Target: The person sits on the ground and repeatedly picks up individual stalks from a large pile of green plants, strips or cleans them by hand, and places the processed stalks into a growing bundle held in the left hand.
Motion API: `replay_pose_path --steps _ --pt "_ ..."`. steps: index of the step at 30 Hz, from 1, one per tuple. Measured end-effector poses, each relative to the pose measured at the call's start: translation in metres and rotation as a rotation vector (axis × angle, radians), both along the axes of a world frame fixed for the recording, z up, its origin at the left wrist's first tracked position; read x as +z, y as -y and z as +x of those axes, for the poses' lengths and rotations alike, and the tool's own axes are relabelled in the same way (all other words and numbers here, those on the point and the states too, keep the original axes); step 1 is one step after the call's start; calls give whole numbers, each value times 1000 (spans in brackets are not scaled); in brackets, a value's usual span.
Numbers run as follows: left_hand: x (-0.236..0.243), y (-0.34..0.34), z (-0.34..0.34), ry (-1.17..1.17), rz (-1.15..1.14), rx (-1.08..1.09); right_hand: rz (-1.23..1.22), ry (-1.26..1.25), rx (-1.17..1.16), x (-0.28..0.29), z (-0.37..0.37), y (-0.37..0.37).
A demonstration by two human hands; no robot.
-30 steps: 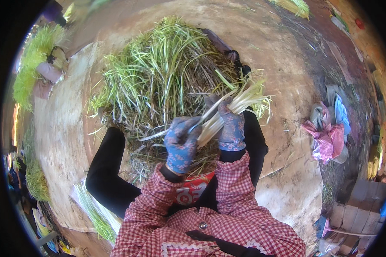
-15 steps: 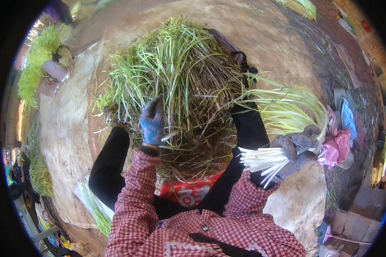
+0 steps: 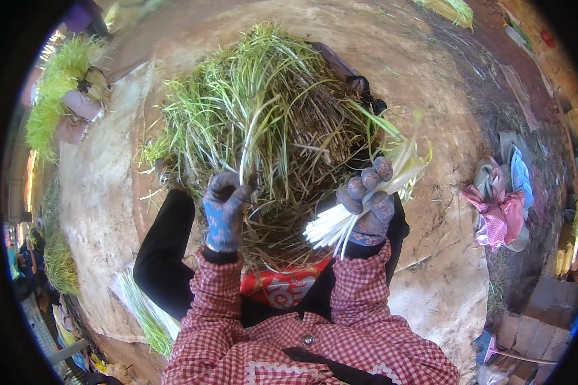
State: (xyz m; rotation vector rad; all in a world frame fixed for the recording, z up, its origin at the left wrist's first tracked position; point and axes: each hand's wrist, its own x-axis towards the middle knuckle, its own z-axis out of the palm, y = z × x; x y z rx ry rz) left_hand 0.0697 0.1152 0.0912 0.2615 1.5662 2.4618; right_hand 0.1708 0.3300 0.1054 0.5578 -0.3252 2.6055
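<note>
A large heap of long leafy stalks (image 3: 270, 109), green-leaved with pale stems and brown dry bits, lies between my bent legs. At its near edge my left hand (image 3: 223, 215), in a blue patterned glove, is closed with thumb and fingertips on the pale base of a leafy stalk (image 3: 252, 141) that rises over the heap. To the right, my right hand (image 3: 371, 205), gloved and soiled, is wrapped round a bunch of white-stemmed stalks (image 3: 331, 226). The white ends fan out toward my lap; the leafy ends point away to the far right.
A red printed sack (image 3: 282, 285) lies between my thighs. Bundled stalks (image 3: 149, 314) rest beside my left leg. More greens (image 3: 64, 90) stand at far left, near another person (image 3: 87, 18). At right are pink and blue cloths (image 3: 501, 208) and a broom (image 3: 488, 346).
My right hand has swung left with the bunch, from beside the cloths to the heap's near right edge. The left hand has drawn nearer my lap and now pinches a stalk.
</note>
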Motion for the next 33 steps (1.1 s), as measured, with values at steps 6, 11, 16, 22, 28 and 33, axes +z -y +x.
replay_pose_path --steps 6,11,16,22,28,33 --pt "35 -7 26 83 -118 33 -105 149 63 -7 1 5" --pt "6 -29 32 -123 -207 84 48 555 -91 -6 -5 14" --pt "-9 -46 43 -389 -482 146 201 898 -69 -7 -12 20" --pt "-7 -62 39 -691 -706 222 383 1049 -133 -10 -18 19" --pt "-11 -74 45 -632 -675 109 632 1127 -263 -20 -22 19" --pt "14 -72 29 87 -266 -245 518 1104 -259 -18 -19 19"
